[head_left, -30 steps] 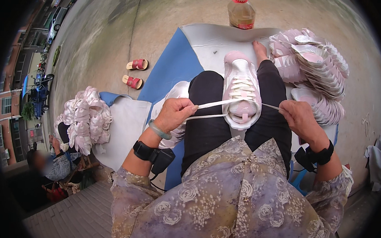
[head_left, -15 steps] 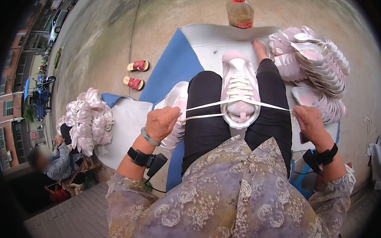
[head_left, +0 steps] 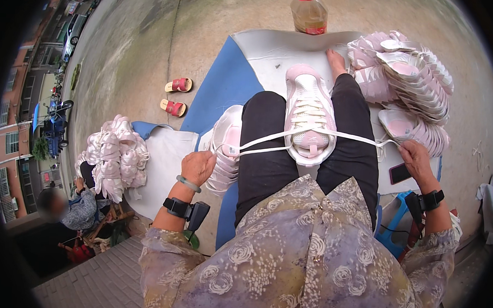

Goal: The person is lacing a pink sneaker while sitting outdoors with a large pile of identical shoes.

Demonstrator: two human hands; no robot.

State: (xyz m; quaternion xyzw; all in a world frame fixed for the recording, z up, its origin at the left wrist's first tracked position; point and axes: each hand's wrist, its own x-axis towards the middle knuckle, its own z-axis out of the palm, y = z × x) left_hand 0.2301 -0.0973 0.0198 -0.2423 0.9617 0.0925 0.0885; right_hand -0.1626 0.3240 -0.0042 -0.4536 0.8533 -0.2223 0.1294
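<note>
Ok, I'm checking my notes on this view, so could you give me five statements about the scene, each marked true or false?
1. The left hand and the right hand both hold the white lace. True.
2. The pink-and-white shoe lies on the floor. False: the shoe sits on the lap, between the legs in black trousers.
3. The red sandals are to the left of the blue sheet. True.
4. The bottle has a blue cap. False: the bottle's cap is red.
5. The bracelet is on the right wrist. False: the bracelet is on the left wrist.
</note>
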